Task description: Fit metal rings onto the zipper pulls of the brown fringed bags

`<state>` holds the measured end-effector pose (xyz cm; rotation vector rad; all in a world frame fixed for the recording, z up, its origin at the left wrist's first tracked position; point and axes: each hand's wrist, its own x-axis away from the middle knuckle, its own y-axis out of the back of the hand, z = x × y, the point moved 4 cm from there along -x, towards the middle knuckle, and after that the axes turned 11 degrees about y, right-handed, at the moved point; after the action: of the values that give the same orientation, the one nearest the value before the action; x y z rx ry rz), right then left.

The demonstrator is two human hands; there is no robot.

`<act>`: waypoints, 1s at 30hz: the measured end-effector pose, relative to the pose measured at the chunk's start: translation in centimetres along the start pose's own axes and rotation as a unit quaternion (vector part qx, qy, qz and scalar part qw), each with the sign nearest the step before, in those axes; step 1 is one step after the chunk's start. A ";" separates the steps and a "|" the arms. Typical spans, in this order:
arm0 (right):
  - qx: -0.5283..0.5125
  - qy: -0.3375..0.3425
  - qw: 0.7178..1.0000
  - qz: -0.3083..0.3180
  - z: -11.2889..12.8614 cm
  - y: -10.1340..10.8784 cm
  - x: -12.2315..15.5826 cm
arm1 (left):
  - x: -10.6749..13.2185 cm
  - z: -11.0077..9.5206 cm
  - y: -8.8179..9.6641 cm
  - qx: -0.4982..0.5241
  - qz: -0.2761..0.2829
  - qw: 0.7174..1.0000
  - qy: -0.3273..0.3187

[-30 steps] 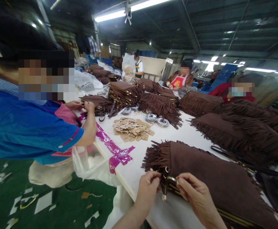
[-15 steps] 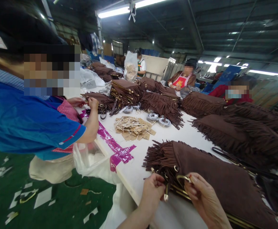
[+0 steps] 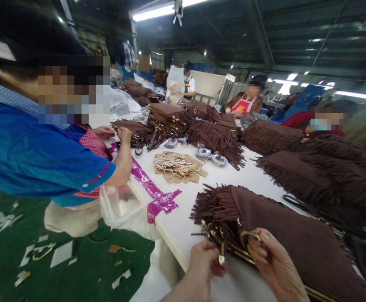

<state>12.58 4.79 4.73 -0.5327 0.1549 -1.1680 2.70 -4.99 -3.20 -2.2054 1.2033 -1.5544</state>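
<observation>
A brown fringed bag (image 3: 283,226) lies on the table in front of me, with gold zips along its near edge. My right hand (image 3: 272,256) is closed, pinching a curved gold zip end (image 3: 247,237) between thumb and fingers by that edge. To its left, my left hand (image 3: 204,260) has its fingers curled together beside a hanging strip with a pale metal tip (image 3: 222,258). What those fingers grip, if anything, is hidden. Small gold rings (image 3: 239,221) show at the bag's corner next to the fringe.
Paper tags with white strings (image 3: 179,167) are heaped mid-table, near coiled grey straps (image 3: 219,159). More fringed bags (image 3: 321,180) are piled right and behind. Purple tape (image 3: 162,203) marks the table corner. A co-worker in a blue shirt (image 3: 44,151) handles a bag at left; others sit across.
The view has shifted slightly. My left hand has moved a little below the metal tip, fingers more curled. My right hand keeps its pinch on the zip end.
</observation>
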 end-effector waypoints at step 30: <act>-0.138 -0.020 0.986 -0.095 0.6 0.7 -0.3 | 0.8 -2.5 -3.3 0.025 0.048 0.994 -0.092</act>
<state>13.25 5.48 4.91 -0.8286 0.2369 -1.3297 2.36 -2.67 0.31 -2.1710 1.1832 -1.2978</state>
